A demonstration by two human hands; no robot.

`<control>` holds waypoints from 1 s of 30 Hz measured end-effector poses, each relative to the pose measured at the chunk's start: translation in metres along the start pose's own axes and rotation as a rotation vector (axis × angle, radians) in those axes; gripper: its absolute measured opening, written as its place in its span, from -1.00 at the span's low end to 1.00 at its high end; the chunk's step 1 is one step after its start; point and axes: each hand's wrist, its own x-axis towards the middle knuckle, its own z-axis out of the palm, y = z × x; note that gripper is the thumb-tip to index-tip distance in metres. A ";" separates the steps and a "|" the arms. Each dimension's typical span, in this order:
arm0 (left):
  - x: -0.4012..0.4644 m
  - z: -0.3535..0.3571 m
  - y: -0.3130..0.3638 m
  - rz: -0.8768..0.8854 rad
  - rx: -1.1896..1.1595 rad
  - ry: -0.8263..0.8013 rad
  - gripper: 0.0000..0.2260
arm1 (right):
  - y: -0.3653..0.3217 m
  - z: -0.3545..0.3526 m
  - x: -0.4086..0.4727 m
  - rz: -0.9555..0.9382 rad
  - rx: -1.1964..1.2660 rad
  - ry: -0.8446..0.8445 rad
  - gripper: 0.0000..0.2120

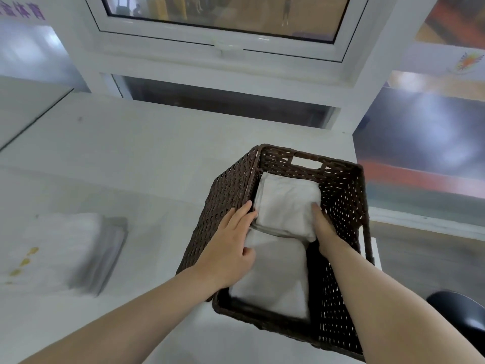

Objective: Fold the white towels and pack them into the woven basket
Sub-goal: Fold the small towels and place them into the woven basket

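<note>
Towels filled the brown woven basket [343,206], which stood on a white table [147,158] below a white-framed window [220,27]. One folded white towel [286,206] sat at the far end of the basket, its near edge overlapping a second folded towel [278,279] that lay lower, nearer the person. Both were inside the basket walls.

The left hand [231,243] reached over the basket's left wall. Its fingers lay fairly straight along the left edge of the upper towel, while the thumb curled in against the cloth where the two towels met, so the hand seemed to hold the towel's edge rather than merely rest on it. The right hand [324,227] came in from the right side and pressed against the right edge of the same towel; its fingers dipped down between the towel and the basket wall, and whether they curled round the cloth could not be told.

To the left on the table, well apart from the basket, lay a stack of folded white towels [78,250], blurred, with small yellow marks on the top one. A dark rounded object [456,311] showed at the lower right edge.
</note>
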 end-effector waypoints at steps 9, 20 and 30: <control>0.002 0.002 0.001 0.027 0.029 0.020 -0.34 | 0.014 0.038 0.014 -0.122 0.020 0.005 -0.18; 0.002 0.001 0.000 -0.003 0.019 -0.006 -0.32 | 0.004 0.045 0.012 -0.188 -0.187 0.046 -0.34; 0.002 0.002 -0.007 -0.001 -0.046 -0.015 -0.36 | -0.018 0.050 -0.072 -0.636 -1.147 0.239 -0.34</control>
